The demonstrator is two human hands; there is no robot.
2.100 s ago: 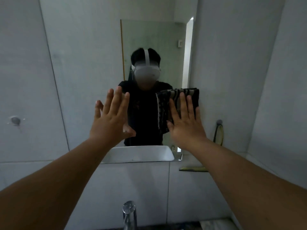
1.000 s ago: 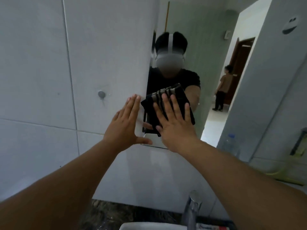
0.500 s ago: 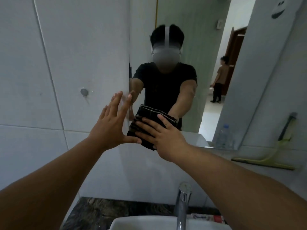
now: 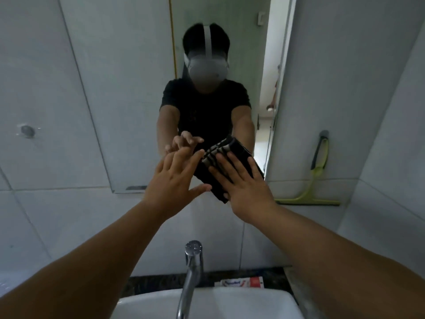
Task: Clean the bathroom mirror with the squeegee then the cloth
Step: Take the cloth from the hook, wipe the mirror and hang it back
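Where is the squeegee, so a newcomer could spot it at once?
Start at the wall mirror above the white basin and look right, past its edge, to the pale tiled wall. There the lime-green squeegee with a dark handle leans upright, blade down on the ledge. It is the only green thing there.

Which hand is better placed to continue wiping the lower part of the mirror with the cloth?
Right. The right hand already presses the cloth flat against the mirror; the left hand is open, with no cloth under it.
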